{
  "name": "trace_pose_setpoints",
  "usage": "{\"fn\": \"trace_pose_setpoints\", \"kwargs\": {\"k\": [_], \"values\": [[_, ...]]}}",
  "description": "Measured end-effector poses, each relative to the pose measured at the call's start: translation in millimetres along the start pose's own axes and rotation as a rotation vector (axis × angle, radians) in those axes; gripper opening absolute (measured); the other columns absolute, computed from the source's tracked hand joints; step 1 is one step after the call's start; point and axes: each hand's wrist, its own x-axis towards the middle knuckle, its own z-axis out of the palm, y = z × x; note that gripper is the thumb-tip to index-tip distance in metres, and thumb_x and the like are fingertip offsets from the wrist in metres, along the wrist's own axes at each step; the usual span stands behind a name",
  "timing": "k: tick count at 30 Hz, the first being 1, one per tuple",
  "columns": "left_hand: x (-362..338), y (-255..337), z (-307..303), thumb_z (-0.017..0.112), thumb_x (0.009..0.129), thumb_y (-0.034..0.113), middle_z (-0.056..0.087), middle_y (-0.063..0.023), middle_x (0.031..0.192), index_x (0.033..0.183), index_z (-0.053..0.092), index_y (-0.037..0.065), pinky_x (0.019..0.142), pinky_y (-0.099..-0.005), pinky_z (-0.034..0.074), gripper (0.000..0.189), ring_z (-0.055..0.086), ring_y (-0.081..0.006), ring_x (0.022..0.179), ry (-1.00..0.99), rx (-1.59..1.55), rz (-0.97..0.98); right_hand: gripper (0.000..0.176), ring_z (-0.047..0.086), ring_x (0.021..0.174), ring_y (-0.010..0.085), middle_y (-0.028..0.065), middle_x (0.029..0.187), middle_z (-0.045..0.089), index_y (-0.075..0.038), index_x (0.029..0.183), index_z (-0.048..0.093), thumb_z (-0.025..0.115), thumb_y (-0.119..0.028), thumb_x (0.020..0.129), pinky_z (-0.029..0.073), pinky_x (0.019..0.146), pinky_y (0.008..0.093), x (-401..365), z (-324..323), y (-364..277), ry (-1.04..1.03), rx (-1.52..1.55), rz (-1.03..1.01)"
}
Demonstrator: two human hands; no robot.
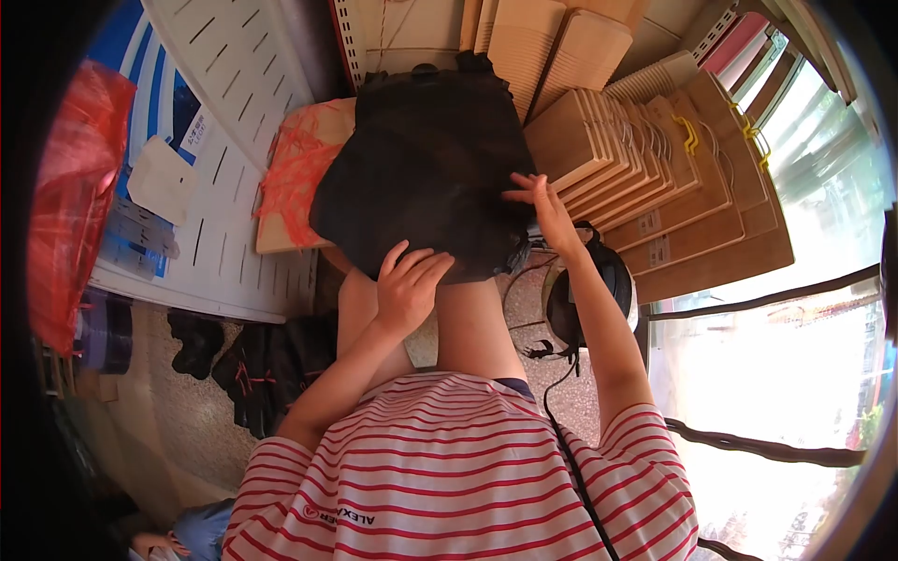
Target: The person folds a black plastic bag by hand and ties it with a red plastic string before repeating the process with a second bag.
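A large black sheet-like piece, seemingly cloth [426, 173], is spread in front of my knees. I cannot make out whether it is a garment or a bag. My left hand [410, 288] rests at its lower edge, fingers apart and lying on the black material. At its right edge my right hand [547, 208] has its fingers stretched out, touching or just over the material. Under its left side show red plastic strands [295, 173] on a pale wooden board [281, 239]. Whatever supports the middle of the cloth is hidden.
Wooden cutting boards [673, 196] stand in a row at the right, near my right hand. A white slotted panel [229, 84] rises at the left, beside a red plastic bag [79, 196]. Black bundles [271, 369] and a black round object [589, 290] sit lower down.
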Motion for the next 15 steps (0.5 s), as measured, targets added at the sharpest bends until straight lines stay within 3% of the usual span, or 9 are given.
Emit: {"fn": "trace_pose_setpoints", "kwargs": {"k": [1, 5, 7, 11, 13, 14, 15], "values": [[-1, 0, 1, 0.062, 0.073, -0.001, 0.07, -0.0013, 0.099, 0.101, 0.068, 0.009, 0.102, -0.0408, 0.037, 0.03, 0.063, -0.0168, 0.095, 0.0, -0.002, -0.002, 0.081, 0.039, 0.133, 0.0325, 0.0198, 0.131, 0.056, -0.002, 0.096, 0.074, 0.021, -0.062, 0.098, 0.025, 0.112, 0.0372, 0, 6, -2, 0.069, 0.029, -0.004], [-1, 1, 1, 0.062, 0.073, -0.001, 0.069, -0.0014, 0.1, 0.101, 0.068, 0.009, 0.102, -0.0413, 0.037, 0.03, 0.063, -0.0175, 0.095, 0.004, -0.007, -0.019, 0.065, 0.054, 0.117, 0.0348, 0.0188, 0.116, 0.065, -0.004, 0.098, 0.073, 0.033, -0.055, 0.099, 0.037, 0.104, 0.0379, 15, -3, 19, 0.168, 0.17, -0.054], [-2, 2, 1, 0.062, 0.073, -0.001, 0.069, -0.0015, 0.1, 0.101, 0.068, 0.009, 0.102, -0.0415, 0.037, 0.03, 0.063, -0.0177, 0.096, 0.004, -0.013, -0.032, 0.046, 0.065, 0.095, 0.0326, 0.0179, 0.096, 0.069, -0.002, 0.095, 0.072, 0.048, -0.042, 0.096, 0.048, 0.089, 0.0397, 26, -5, 34, 0.444, -0.035, 0.223], [-4, 4, 1, 0.062, 0.073, -0.001, 0.069, -0.0015, 0.1, 0.1, 0.068, 0.009, 0.102, -0.0417, 0.037, 0.029, 0.063, -0.0178, 0.096, 0.0, -0.011, -0.039, 0.032, 0.067, 0.081, 0.0274, 0.0156, 0.083, 0.069, -0.001, 0.097, 0.07, 0.059, -0.03, 0.09, 0.051, 0.075, 0.0383, 45, -8, 58, 0.353, -0.288, 0.185], [-4, 4, 0, 0.062, 0.073, -0.001, 0.069, -0.0015, 0.1, 0.1, 0.068, 0.009, 0.102, -0.0418, 0.036, 0.029, 0.063, -0.0177, 0.096, 0.002, -0.003, -0.047, 0.031, 0.063, 0.064, 0.0155, 0.0066, 0.076, 0.068, -0.001, 0.103, 0.067, 0.06, -0.029, 0.091, 0.049, 0.059, 0.0296, 60, -6, 71, 0.393, -0.509, 0.073], [-3, 5, -1, 0.062, 0.073, -0.001, 0.069, -0.0014, 0.1, 0.1, 0.068, 0.009, 0.102, -0.0417, 0.036, 0.029, 0.063, -0.0176, 0.096, 0.011, -0.013, -0.055, 0.031, 0.063, 0.064, 0.0155, 0.0066, 0.076, 0.068, -0.001, 0.103, 0.067, 0.06, -0.029, 0.091, 0.049, 0.059, 0.0296, 69, -7, 79, 0.388, -0.506, 0.068], [-2, 5, -1, 0.062, 0.073, -0.001, 0.069, -0.0014, 0.1, 0.1, 0.068, 0.009, 0.102, -0.0417, 0.036, 0.029, 0.062, -0.0175, 0.097, 0.019, -0.023, -0.062, 0.031, 0.063, 0.063, 0.0167, 0.0074, 0.076, 0.067, -0.001, 0.105, 0.066, 0.061, -0.027, 0.09, 0.049, 0.059, 0.0307, 77, -10, 81, 0.399, -0.221, 0.163]]}}
